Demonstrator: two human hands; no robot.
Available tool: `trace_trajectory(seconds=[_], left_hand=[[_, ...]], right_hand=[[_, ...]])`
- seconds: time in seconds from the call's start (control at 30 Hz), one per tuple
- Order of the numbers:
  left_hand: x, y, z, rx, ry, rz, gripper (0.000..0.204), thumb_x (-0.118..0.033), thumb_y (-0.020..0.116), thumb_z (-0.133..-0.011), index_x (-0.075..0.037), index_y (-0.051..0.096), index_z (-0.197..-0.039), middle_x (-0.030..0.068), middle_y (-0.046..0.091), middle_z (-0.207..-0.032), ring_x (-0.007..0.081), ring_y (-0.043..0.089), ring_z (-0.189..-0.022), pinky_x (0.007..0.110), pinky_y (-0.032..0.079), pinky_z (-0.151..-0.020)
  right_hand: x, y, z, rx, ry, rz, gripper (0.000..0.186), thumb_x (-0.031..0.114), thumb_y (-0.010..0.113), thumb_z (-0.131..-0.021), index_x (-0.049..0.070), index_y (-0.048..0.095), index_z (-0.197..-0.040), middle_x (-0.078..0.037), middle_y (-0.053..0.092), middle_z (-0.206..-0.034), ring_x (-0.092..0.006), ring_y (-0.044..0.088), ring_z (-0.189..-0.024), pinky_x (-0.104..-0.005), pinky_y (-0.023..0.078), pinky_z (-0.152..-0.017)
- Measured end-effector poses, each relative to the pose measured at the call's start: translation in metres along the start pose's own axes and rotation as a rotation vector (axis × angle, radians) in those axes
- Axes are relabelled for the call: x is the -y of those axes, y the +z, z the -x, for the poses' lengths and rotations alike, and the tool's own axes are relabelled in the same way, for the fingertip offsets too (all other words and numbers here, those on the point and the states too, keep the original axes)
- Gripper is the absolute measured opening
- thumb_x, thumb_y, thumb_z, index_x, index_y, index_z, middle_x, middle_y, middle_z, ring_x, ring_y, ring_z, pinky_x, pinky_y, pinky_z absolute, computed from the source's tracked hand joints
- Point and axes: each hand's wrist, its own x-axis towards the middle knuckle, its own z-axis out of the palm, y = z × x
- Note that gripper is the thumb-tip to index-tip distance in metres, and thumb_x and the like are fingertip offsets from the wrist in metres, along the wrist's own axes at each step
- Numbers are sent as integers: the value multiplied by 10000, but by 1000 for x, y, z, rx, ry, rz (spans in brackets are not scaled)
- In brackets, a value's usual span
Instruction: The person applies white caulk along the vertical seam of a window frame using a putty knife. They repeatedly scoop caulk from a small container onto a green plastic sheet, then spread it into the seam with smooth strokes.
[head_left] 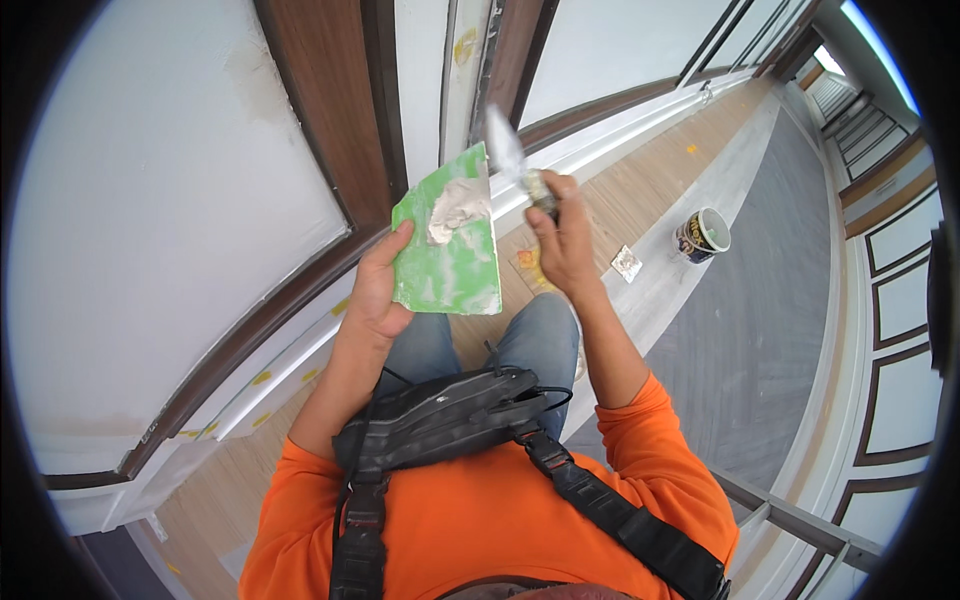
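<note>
My left hand (pixel 378 285) grips the left edge of a flat green board (pixel 440 275), tilted up in front of me. A mound of whitish putty (pixel 458 208) sits on its upper part, and thin white smears cover the rest. In my right hand (pixel 568 240) is a putty knife (pixel 507 145), held by its handle with the blade pointing up and left. The blade is slightly blurred and lies just right of the board's upper corner, close to the wall trim. My fingers wrap round the handle and hide part of it.
White wall panels (pixel 170 220) with dark brown wooden frames (pixel 330 110) stand at the left and ahead. An open bucket (pixel 703 236) sits on the floor at the right, near a small whitish square piece (pixel 626 263). A metal frame (pixel 790 520) is at lower right.
</note>
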Motion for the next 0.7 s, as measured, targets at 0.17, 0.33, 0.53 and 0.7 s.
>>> trace_trajectory(seconds=[0.17,0.33,0.53,0.7], left_hand=[[0,-8,-5,66,-33,-32,437,-237,582,-1021,36,533,-1358,170,642,-1294,272,658,-1155,410,527,-1019],[-3,-20,0,89,-49,-81,431,-232,589,-1018,43,542,-1346,171,647,-1288,265,661,-1151,405,537,-1003],[-16,-19,4,114,91,-54,416,-239,572,-1031,6,541,-1366,140,644,-1301,254,648,-1170,402,520,-1026],[-8,-31,-3,98,221,-37,446,-264,544,-1050,-39,485,-1431,106,576,-1410,249,560,-1297,432,448,-1107]], right_hand=[[-6,13,10,87,-101,-34,422,77,653,-934,69,529,-1337,-183,590,-1158,-334,609,-986,-393,508,-845],[-30,-5,33,133,-14,22,434,47,682,-892,72,581,-1313,-177,603,-1175,-332,621,-1001,-384,524,-833],[-60,-57,62,265,95,560,376,149,687,-921,70,618,-1282,-162,641,-1088,-330,650,-917,-369,524,-795],[-14,-69,63,42,773,-358,339,234,585,-1005,33,588,-1279,-108,636,-814,-145,540,-589,-287,432,-518]])
